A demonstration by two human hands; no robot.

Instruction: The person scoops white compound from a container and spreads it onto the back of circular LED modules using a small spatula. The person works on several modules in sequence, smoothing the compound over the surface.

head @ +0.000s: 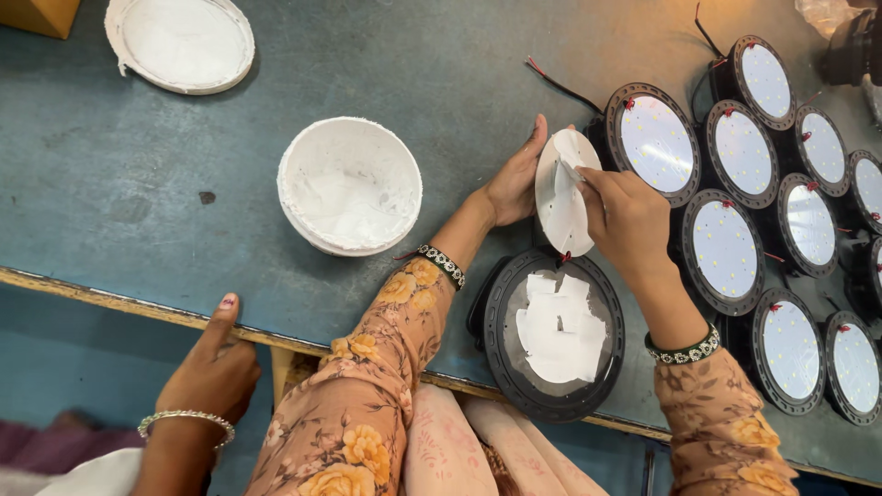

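**Disc held on edge over open lamp housing**

Disc (560,197), white and round, is up on edge between my hands, just above the black round housing (551,335) at the near edge of the table (138,184). My left hand (516,179) cups its back, fingers flat against it, thumb at the rim. My right hand (625,216) is curled at the front, fingertips pinching something small and white against the disc face; can't tell what it is. Housing lies open and face up, with white paste (559,329) smeared in rough patches on its floor. Red wire tab at its top rim, right under the disc.

Right of me: finished lamps (735,147) in rows, black rims, white dotted faces, packed close together. Left: white bowl (349,184) coated with the same paste, and a white lid (181,41) further back. Another person's hand (213,367) with a bangle rests on the table edge, well apart from mine.
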